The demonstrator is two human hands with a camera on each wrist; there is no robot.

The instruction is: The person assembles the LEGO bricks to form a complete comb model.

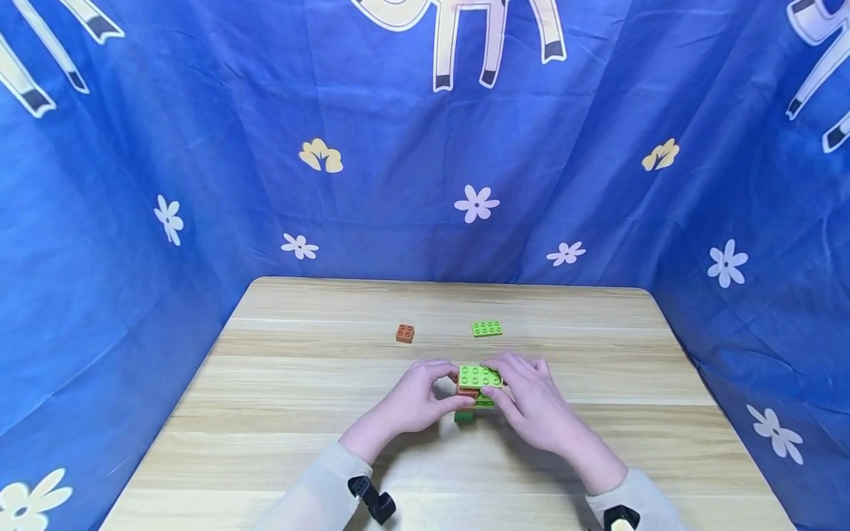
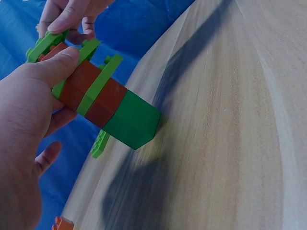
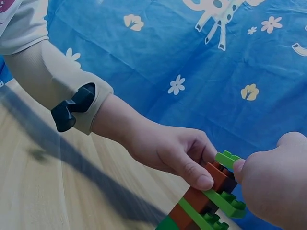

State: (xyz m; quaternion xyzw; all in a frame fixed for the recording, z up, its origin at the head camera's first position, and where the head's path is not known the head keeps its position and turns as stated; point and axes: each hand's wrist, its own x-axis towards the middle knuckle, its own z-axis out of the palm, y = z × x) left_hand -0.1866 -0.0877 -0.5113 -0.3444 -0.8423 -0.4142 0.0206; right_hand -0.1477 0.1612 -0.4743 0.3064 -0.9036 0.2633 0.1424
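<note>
The left hand point(image 1: 421, 398) holds a brick tower point(image 2: 98, 88) near its top. Its thumb and fingers are bent, only as far apart as the brown brick point(image 3: 219, 178) they pinch. The right hand point(image 1: 534, 409) has its fingers bent too, just a little apart, and pinches the light green top piece point(image 1: 474, 377). I cannot tell if that piece is pushed all the way down. The tower is on the table point(image 1: 299, 354), with a dark green block point(image 2: 133, 120) at the bottom. Farther back lie a loose brown brick point(image 1: 405, 333) and a flat green brick point(image 1: 487, 329), well apart. A blue cloth point(image 1: 398, 184) hangs behind
</note>
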